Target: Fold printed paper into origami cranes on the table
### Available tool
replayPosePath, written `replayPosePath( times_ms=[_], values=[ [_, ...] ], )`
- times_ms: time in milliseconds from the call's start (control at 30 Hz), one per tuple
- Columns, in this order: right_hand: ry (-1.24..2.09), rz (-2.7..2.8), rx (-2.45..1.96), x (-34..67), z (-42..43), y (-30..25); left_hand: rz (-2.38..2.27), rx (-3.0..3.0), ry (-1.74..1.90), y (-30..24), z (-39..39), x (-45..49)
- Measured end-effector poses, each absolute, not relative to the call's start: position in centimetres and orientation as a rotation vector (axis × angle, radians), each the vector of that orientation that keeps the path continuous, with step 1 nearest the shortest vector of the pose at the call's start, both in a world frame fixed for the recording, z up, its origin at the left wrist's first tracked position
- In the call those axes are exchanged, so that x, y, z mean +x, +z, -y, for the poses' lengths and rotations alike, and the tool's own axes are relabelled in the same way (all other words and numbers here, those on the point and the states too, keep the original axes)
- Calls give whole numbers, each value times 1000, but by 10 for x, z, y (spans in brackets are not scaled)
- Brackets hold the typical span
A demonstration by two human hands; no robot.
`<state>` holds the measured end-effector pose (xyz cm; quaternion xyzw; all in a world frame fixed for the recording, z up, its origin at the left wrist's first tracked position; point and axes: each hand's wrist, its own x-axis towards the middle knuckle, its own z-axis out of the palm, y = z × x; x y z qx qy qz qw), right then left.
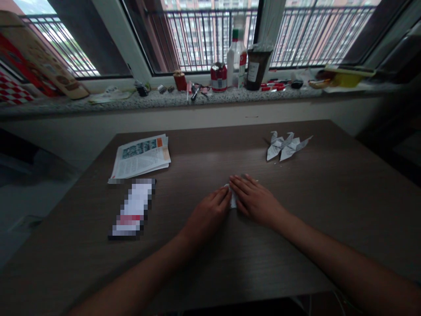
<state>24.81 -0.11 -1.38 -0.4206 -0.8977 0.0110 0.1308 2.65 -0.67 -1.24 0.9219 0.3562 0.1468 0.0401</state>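
Observation:
A small piece of folded white paper (233,202) lies on the table between my two hands, mostly hidden under the fingers. My left hand (215,205) has its fingers pressed together on the paper's left side, thumb tucked out of sight. On the other side, my right hand (252,195) lies flat with its fingers stretched forward, covering the paper's right part. Beyond it, at the back right of the table, stand paper cranes (287,145) folded from printed sheets, set close against each other.
A stack of printed paper (141,159) lies at the back left of the dark wooden table (197,272). Nearer me is a phone (133,208) with a blurred screen. The windowsill behind (158,102) carries a can (219,77), a bottle (234,61), a dark cup (255,68) and small tools.

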Motion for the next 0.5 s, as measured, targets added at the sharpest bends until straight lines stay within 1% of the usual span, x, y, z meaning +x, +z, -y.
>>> replayPosePath(
  times_ms=[267,500],
  values=[
    [125,2621,-1204,248,-2,-25,-1111,2882,406,-15,6,24],
    [174,2603,-1180,251,-3,-26,-947,2868,318,-22,1,4]
  ],
)
